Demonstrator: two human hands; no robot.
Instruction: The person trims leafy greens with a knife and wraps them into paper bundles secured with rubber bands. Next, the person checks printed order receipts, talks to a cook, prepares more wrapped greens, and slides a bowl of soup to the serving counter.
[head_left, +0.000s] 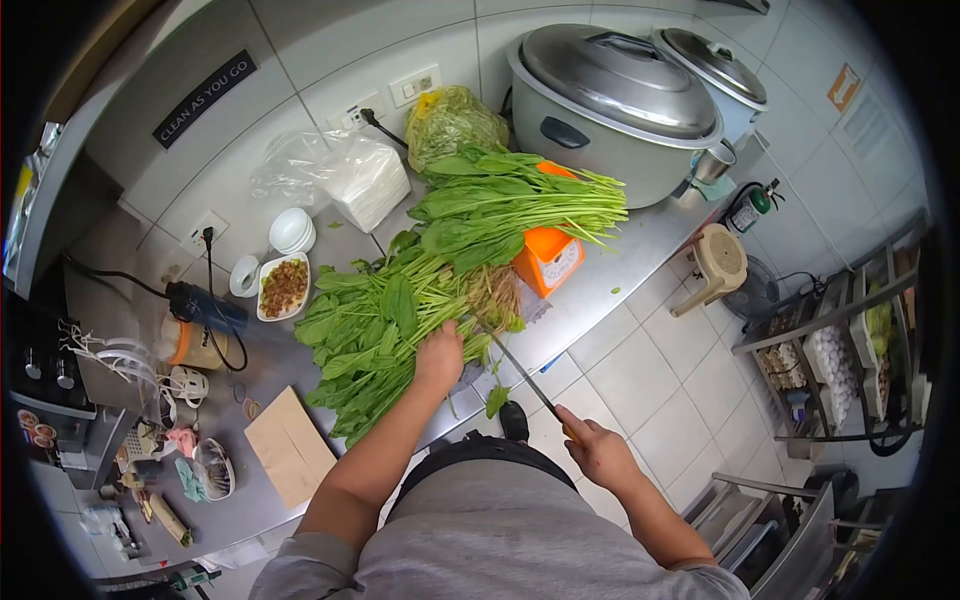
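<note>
A big heap of leafy greens [375,325] lies on the metal counter, with brownish roots [490,292] at its right end. My left hand [440,357] is closed over the stems close to those roots. My right hand [600,455] grips the handle of a long knife [525,377]. Its blade points up and left, with the tip by the root ends, near my left hand; whether it touches them I cannot tell. Another bundle of greens [500,205] lies behind, across an orange kitchen scale [550,262] with a round dial.
Large metal cookers [610,110] stand at the back right. A bowl of chopped food [284,287], stacked white bowls [292,231] and a plastic-wrapped white stack [365,180] sit behind the heap. A brown board [290,445] lies left. A stool [720,255] stands beyond the counter's edge.
</note>
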